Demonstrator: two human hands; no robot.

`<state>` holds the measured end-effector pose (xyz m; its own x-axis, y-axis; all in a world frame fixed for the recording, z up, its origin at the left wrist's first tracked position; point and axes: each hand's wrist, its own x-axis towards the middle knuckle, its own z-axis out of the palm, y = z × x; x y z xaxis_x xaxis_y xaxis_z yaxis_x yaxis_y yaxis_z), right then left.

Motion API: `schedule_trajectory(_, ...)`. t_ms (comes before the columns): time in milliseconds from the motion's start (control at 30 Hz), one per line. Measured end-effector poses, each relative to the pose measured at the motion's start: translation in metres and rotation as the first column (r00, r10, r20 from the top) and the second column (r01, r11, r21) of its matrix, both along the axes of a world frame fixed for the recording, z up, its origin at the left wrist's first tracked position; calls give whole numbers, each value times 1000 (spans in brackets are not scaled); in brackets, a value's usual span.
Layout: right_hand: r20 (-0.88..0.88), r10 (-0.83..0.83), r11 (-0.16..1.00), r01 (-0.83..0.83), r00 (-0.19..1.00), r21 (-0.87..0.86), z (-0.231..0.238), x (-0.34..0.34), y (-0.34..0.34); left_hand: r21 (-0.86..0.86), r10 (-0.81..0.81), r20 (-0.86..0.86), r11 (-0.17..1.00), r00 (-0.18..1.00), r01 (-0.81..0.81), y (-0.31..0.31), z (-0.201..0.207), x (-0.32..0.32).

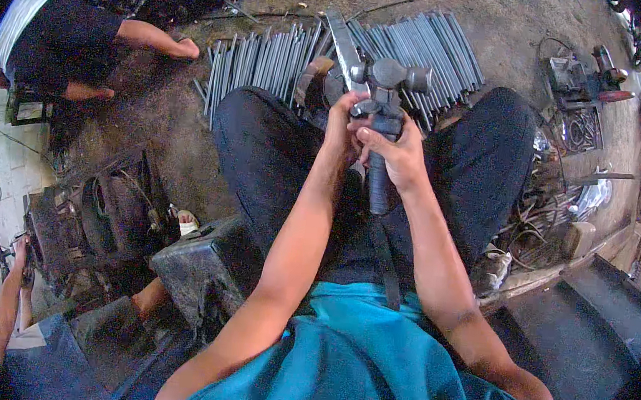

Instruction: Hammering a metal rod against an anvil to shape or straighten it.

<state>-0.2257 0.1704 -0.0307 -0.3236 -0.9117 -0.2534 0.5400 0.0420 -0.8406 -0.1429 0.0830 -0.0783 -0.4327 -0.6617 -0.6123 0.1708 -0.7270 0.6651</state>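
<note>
Between my knees, both hands are close together. My right hand (402, 150) is wrapped round the dark grip of a ball-peen hammer (380, 179), its steel head pointing away from me. Just left of it, my left hand (341, 125) is closed round the near end of a flat, shiny metal bar (343, 42) that slants up and away to the left. A small dark metal piece (365, 109) shows between the hands; which hand holds it is unclear. Behind the bar sits a rusty round metal block (317, 84), partly hidden.
Many grey metal rods (261, 59) lie in rows on the dirt floor beyond my knees. At right are a machine (568, 73) and a tray of metal parts (580, 129). A dark metal block (202, 262) stands by my left thigh. Other people sit at far left and lower left.
</note>
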Motion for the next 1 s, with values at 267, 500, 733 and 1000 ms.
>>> schedule_trajectory(267,-192,5,999,2,981,36,3,-2,7,26,64,-117,998,991,-61,-4,-31,-1)
schedule_trajectory(500,-650,-13,1000,23,760,7,23,-12,18,157,137,-229,982,964,-102,-10,-29,-3)
schedule_trajectory(733,-875,-26,999,41,484,-7,41,1,21,149,204,-209,973,956,-175,-19,-32,-8)
schedule_trajectory(1000,-884,-115,993,84,452,-86,66,12,19,104,199,-181,978,963,-182,-16,-35,-8)
